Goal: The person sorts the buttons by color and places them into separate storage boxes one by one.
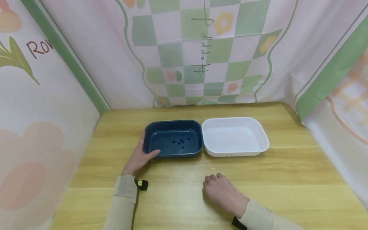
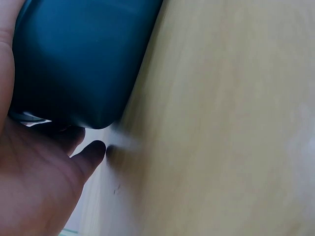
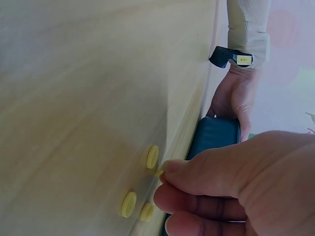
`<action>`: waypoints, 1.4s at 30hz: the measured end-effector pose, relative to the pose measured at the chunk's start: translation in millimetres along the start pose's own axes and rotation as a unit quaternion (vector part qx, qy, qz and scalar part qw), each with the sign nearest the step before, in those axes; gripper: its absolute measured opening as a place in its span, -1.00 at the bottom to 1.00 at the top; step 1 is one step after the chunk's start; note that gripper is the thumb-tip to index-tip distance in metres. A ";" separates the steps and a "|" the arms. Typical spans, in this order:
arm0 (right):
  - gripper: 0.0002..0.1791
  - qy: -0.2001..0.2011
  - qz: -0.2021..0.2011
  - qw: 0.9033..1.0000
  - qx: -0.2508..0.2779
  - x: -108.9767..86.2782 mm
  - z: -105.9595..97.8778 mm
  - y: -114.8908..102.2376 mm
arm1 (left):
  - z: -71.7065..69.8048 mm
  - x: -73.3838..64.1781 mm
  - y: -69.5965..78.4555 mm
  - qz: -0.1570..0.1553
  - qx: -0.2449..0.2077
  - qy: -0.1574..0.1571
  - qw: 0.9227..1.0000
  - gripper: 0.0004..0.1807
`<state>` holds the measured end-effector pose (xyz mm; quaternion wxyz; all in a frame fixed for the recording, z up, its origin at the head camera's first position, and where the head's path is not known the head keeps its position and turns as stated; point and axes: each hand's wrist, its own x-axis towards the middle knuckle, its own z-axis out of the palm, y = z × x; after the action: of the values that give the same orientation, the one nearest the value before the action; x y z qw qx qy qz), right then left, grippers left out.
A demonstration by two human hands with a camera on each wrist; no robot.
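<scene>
My left hand (image 1: 138, 159) holds the left end of a dark blue plastic tray (image 1: 172, 155), its thumb over the near rim and its fingers along the outer side. Several small dark blue buttons (image 1: 182, 147) lie on the tray's floor. My right hand (image 1: 222, 193) is low over the table, in front of the trays, with curled fingers. In the right wrist view its thumb and forefinger (image 3: 177, 194) pinch a yellow button (image 3: 160, 172), mostly hidden. Close by lie more yellow buttons (image 3: 129, 204); the head view shows just one loose button (image 1: 213, 168), beyond the knuckles.
A white plastic tray (image 1: 235, 153) stands right beside the blue one, their ends nearly touching. Both are on a wooden table (image 1: 172, 198). Printed cloth (image 1: 195, 86) hangs behind the table and along its sides.
</scene>
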<state>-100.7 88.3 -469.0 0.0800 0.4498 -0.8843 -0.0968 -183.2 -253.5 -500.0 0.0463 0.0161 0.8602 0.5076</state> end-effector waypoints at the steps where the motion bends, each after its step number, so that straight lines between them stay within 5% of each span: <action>1: -0.93 -0.004 0.000 1.000 0.001 0.0 0.0 0.3 | -0.1 0.2 0.0 0.000 -0.001 0.000 1.000 0.19; 14: -0.91 -0.001 0.010 1.000 0.018 1.3 2.2 5.4 | -3.6 -0.3 8.6 0.001 0.010 -0.005 1.000 0.20; 18: -0.90 -0.013 0.041 0.994 0.104 -0.8 -2.0 10.3 | -1.6 2.0 1.4 0.004 0.016 -0.003 1.000 0.19; 21: -0.89 -0.009 0.066 0.974 0.215 -2.6 -8.5 17.2 | -1.4 1.8 1.1 0.002 0.011 -0.001 1.000 0.18; 24: -0.90 -0.020 0.098 0.934 0.343 -3.8 -14.9 25.9 | -1.6 1.1 2.4 0.000 0.006 0.000 1.000 0.18; 29: -0.86 -0.028 0.140 0.833 0.535 -6.7 -21.6 41.4 | -2.0 0.2 2.6 -0.004 0.001 -0.002 1.000 0.17; 36: -0.70 -0.022 0.190 0.701 0.687 -9.4 -20.3 57.6 | -1.7 -0.5 1.4 -0.004 -0.001 -0.002 1.000 0.18; 42: -0.71 0.030 0.213 0.636 0.741 -9.9 -14.7 63.8 | 0.2 -1.3 1.1 -0.007 -0.001 -0.001 1.000 0.16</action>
<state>-141.3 131.7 -439.7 -0.2350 0.1597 -0.7274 0.6247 -181.9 -253.0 -499.0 0.0507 0.0102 0.8597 0.5082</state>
